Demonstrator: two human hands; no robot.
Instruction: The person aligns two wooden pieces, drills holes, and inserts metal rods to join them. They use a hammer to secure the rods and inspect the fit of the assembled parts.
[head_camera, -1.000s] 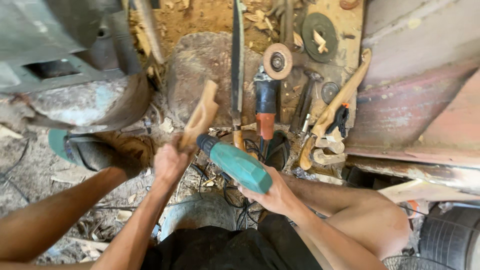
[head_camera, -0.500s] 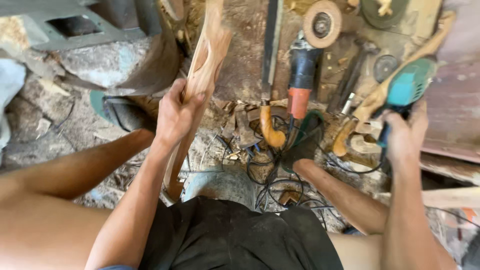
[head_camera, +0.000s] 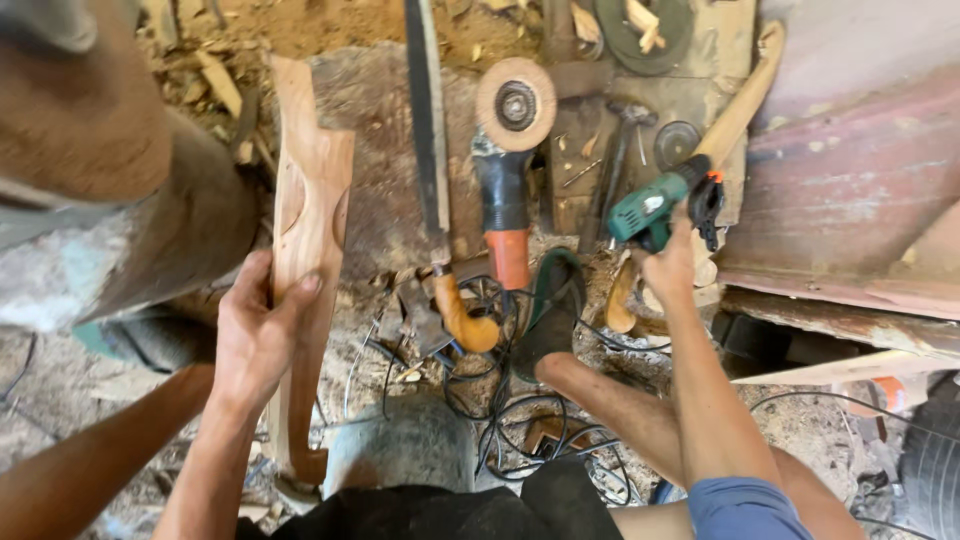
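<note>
A pale reddish-brown carved plank (head_camera: 305, 215), a green power tool (head_camera: 645, 212), and an orange-handled grinder (head_camera: 505, 215).

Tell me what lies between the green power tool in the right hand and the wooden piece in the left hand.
On the ground between the green power tool and the wooden piece lie a saw and an orange-handled grinder.

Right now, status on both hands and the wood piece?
Left hand gripping carved wood piece, upright. Right hand holding green power tool. Saw and grinder lying between them.
</note>
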